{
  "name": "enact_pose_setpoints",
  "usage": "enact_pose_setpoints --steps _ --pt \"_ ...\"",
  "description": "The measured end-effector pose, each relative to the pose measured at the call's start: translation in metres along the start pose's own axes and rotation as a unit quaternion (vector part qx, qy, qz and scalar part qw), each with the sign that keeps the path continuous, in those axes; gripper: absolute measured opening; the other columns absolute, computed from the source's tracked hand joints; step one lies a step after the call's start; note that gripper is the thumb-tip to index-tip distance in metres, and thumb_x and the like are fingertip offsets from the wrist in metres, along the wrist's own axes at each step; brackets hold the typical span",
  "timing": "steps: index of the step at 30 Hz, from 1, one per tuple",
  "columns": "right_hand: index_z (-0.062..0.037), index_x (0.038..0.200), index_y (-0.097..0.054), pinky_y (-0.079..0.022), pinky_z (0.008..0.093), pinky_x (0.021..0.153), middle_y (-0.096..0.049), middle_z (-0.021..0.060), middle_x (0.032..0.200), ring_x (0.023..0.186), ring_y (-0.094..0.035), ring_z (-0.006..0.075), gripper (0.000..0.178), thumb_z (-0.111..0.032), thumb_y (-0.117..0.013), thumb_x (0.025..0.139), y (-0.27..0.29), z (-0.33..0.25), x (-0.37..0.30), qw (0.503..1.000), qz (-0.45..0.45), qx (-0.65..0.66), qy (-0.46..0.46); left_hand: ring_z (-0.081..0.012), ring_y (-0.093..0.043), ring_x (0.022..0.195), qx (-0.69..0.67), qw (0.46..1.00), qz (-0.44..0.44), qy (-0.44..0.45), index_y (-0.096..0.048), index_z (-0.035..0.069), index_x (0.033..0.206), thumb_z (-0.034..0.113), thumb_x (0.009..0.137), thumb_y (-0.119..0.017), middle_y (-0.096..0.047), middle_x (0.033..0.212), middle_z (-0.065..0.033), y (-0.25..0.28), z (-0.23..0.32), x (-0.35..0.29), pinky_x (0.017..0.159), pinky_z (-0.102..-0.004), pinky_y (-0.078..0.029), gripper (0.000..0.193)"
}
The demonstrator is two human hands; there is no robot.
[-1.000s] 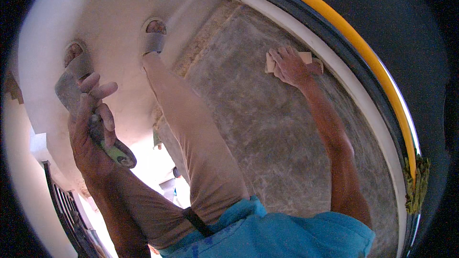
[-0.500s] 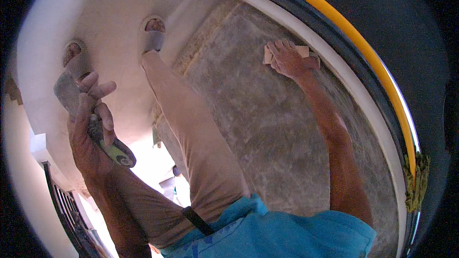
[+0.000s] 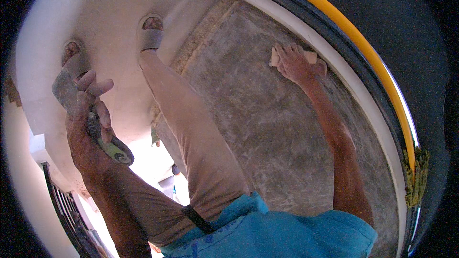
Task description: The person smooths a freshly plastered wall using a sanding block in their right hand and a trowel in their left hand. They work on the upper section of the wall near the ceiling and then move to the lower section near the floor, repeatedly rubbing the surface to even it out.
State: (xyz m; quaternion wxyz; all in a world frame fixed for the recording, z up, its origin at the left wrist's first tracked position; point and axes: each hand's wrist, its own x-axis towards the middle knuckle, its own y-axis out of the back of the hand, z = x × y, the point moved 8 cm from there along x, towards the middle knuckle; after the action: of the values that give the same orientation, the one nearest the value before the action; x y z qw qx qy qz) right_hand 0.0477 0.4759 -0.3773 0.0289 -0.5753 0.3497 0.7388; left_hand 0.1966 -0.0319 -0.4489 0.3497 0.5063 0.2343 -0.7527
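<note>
My right hand (image 3: 296,64) presses a pale, flat block of folded sandpaper (image 3: 311,58) against a mottled grey plastered surface (image 3: 267,129). Its fingers lie across the block, and a loose brownish flap sticks out by the wrist. On the left, beside my thigh, my left hand (image 3: 86,129) is closed around a putty knife (image 3: 118,154) with a black and green handle. The knife's broad, dusty grey blade points away from me, towards my left foot, and the fingers partly hide the handle.
A white border (image 3: 356,79) edges the grey surface, with a dark band and a yellow strip (image 3: 334,9) beyond. Frayed greenish material (image 3: 417,177) hangs at the far right. My sandalled feet stand on a pale surface (image 3: 110,5). A black railing (image 3: 62,200) is at lower left.
My right hand and the sandpaper block have slid a little right and slightly towards me along the grey surface. My left hand keeps hold of the putty knife, nearly still.
</note>
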Motion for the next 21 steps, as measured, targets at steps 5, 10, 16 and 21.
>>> enact_pose_setpoints --steps 5,10,16,21 --pt "-0.0017 0.146 -0.048 -0.045 0.0526 0.102 -0.057 0.0204 0.124 0.116 -0.054 0.0396 0.069 -0.022 -0.070 0.084 0.008 -0.026 0.020 0.994 -0.089 0.026 0.052 -0.0210 -0.058 0.125 0.158 0.980 -0.051 -0.107 -0.064 -0.007 0.122 0.007 0.094 -0.068 -0.062 0.132 -0.0175 0.001 0.014 -0.006 0.105 -0.0263 -0.050 0.031" --pt "-0.0023 0.146 -0.048 -0.043 0.0533 0.106 -0.055 0.0188 0.124 0.119 -0.053 0.0404 0.069 -0.021 -0.072 0.084 0.020 -0.017 -0.041 0.994 -0.055 0.086 0.032 -0.0204 -0.060 0.120 0.037 0.998 -0.008 0.045 -0.065 -0.005 0.121 0.009 0.093 -0.069 -0.063 0.131 -0.0165 0.003 0.007 -0.006 0.100 -0.0253 -0.049 0.032" --pt "-0.0023 0.143 -0.051 -0.042 0.0518 0.110 -0.058 0.0170 0.119 0.120 -0.054 0.0390 0.066 -0.014 -0.073 0.083 0.038 -0.009 0.006 0.996 -0.012 0.077 -0.037 -0.0147 -0.065 0.102 -0.050 0.998 0.032 0.002 -0.065 -0.005 0.124 0.010 0.091 -0.072 -0.066 0.123 -0.0159 -0.002 0.018 -0.012 0.077 -0.0190 -0.053 0.036" --pt "-0.0040 0.138 -0.057 -0.045 0.0470 0.108 -0.059 0.0145 0.122 0.119 -0.054 0.0380 0.063 -0.005 -0.075 0.078 -0.001 -0.005 0.006 0.998 0.009 0.055 -0.022 -0.0088 -0.067 0.096 0.222 0.963 -0.019 -0.152 -0.060 -0.007 0.129 0.006 0.093 -0.071 -0.067 0.122 -0.0178 0.003 0.029 -0.007 0.064 -0.0124 -0.053 0.040"
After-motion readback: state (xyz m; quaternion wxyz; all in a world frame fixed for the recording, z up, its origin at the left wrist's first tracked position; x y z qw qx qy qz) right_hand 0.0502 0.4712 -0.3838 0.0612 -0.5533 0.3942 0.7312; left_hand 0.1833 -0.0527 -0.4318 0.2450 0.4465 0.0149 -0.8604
